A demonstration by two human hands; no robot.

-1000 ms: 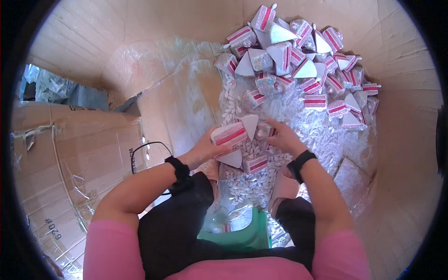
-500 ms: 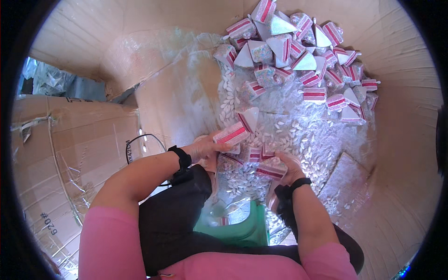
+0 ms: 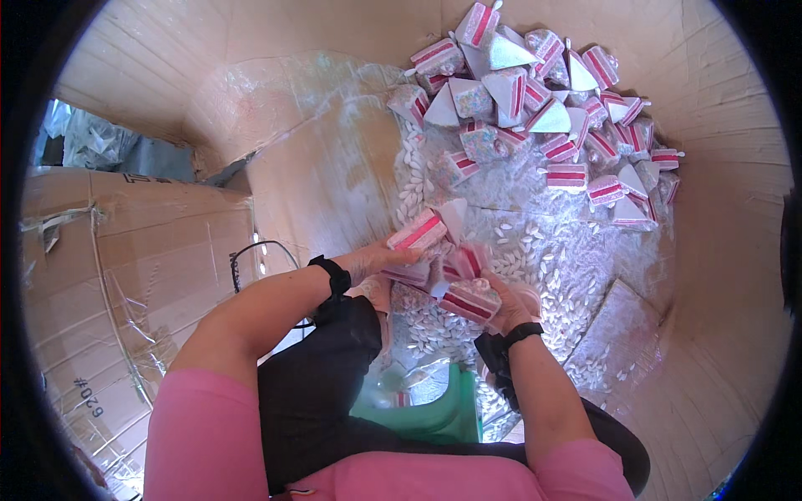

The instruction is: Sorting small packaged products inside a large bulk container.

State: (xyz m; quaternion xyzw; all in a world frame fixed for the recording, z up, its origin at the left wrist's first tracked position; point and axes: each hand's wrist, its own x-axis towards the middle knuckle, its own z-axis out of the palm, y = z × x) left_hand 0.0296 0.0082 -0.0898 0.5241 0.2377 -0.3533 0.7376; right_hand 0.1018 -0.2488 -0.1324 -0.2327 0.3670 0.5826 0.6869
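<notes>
Between my hands is a cluster of imitation cake slices, pink and white with a red middle layer. My left hand (image 3: 374,260) is closed at the cluster's left side, by an upper cake slice (image 3: 420,232) and others partly hidden under it. Fingers curled, my right hand (image 3: 506,302) grips a cake slice (image 3: 469,299) at the lower right. More slices (image 3: 459,263) are pressed together in the middle, blurred by motion. A white triangular side of one slice (image 3: 453,219) shows at the top of the cluster.
A heap of similar cake slices (image 3: 522,92) lies at the far right against the cardboard wall (image 3: 718,209). Small white oval pieces (image 3: 543,275) are strewn over the floor. A green stool (image 3: 455,409) is below me. A closed carton (image 3: 167,275) stands at left.
Both hands have drawn closer together. My right hand moved left and slightly up with its slice, and the cluster of slices is pressed tighter and lifted.
</notes>
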